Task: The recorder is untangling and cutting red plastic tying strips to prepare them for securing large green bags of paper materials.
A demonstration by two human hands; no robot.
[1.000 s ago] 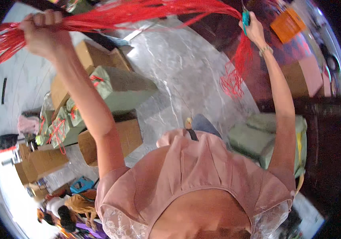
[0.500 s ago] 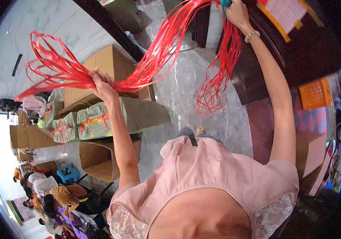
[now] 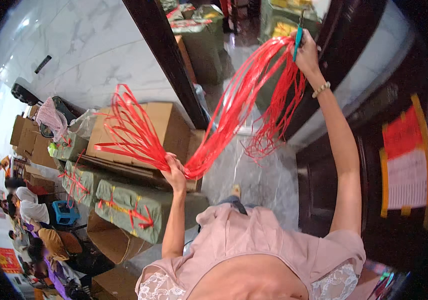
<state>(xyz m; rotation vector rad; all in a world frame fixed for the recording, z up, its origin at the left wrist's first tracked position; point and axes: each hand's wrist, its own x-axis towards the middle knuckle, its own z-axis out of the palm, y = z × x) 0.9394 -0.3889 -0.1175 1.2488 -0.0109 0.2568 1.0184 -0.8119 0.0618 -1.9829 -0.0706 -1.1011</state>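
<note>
A long bundle of red plastic strapping strips (image 3: 234, 107) sags between my two raised hands. My left hand (image 3: 175, 172) is closed round it, and looped ends fan out beyond the fist toward the upper left. Farther off and higher, my right hand (image 3: 307, 55) grips the other end, from which loose strands dangle. That same hand also holds teal-handled scissors (image 3: 298, 41), their dark tip pointing up. How the fingers sit on the handles is partly hidden.
A dark doorframe (image 3: 171, 55) opens ahead onto more green wrapped bales. On the left stand a cardboard box (image 3: 139, 131) and green bales tied with red strips (image 3: 130, 210). A dark door (image 3: 344, 185) is at right. Several people sit far left near a blue stool (image 3: 65, 212).
My view has turned toward the doorway, and the open door beyond now shows bales. Both hands still hold the red strips; in the picture they sit lower and farther right.
</note>
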